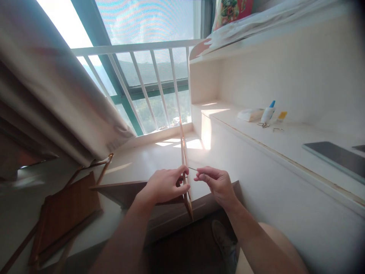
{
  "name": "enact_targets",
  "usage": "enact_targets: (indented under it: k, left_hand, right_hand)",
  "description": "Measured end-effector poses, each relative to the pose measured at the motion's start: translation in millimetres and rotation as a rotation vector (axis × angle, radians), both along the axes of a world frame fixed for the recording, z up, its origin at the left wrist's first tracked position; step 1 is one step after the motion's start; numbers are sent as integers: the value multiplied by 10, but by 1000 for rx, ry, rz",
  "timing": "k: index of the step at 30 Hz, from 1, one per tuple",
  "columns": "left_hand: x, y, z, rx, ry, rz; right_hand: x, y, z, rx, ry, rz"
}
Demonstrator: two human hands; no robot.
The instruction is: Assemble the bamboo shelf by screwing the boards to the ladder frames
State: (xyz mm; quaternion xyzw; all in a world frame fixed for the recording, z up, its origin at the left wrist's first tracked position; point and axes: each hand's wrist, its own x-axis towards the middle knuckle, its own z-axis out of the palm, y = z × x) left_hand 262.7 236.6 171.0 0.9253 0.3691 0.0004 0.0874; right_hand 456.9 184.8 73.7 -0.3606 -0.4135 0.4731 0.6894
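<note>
A thin wooden panel (184, 152) stands on edge in front of me, seen edge-on, rising toward the window sill. My left hand (165, 184) is closed around its edge and holds it upright. My right hand (215, 182) pinches a thin metal rod (193, 169), like a small key or pin, with its tip pointing at the panel's right face near my left thumb. A second wooden board (125, 190) lies flat under my left hand.
More wooden panels and a frame (62, 213) lie on the floor at the left. A curtain (57, 95) hangs at the left before a window with white railing (142, 76). On the white shelf at the right are a glue bottle (268, 113), small metal parts (265, 125) and a tablet (336, 156).
</note>
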Motion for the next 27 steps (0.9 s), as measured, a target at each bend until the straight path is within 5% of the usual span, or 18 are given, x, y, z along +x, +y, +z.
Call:
enact_targets:
  k: [9, 27]
  left_hand:
    - [-4, 1, -34, -23, -10, 15]
    - [-18, 17, -32, 26, -24, -24]
  right_hand:
    - [154, -61, -20, 275, -550, -32]
    - [102, -73, 64, 415, -686, -163]
